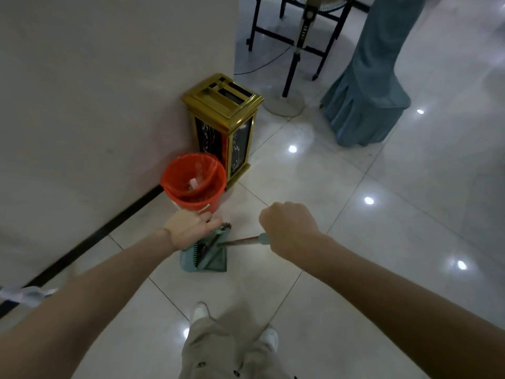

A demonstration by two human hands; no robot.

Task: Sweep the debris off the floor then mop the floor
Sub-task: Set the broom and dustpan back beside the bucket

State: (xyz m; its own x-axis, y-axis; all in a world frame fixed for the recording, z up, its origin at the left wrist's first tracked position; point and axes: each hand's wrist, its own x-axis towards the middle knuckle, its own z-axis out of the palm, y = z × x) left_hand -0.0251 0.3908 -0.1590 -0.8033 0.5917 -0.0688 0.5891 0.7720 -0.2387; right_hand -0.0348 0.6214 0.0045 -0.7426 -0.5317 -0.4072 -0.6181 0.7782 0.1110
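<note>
Glossy white floor tiles (341,242) fill the right and lower frame, meeting a pale wall (95,91) with a black skirting strip on the left. One chair in a blue-grey cover (374,86) stands at upper right, beside one pedestal fan (295,58). One gold-framed bin (226,124) stands at the wall corner, its contents hidden. One red bucket (195,181), touching the bin, is lined with a clear bag and holds a small white scrap. One teal dustpan (206,255) sits on the floor at frame centre, its comb teeth visible. The left hand (188,228) is closed around the dustpan's upright handle. The right hand (289,228) is fisted around a teal-gripped broom handle (246,240) reaching into the dustpan.
</note>
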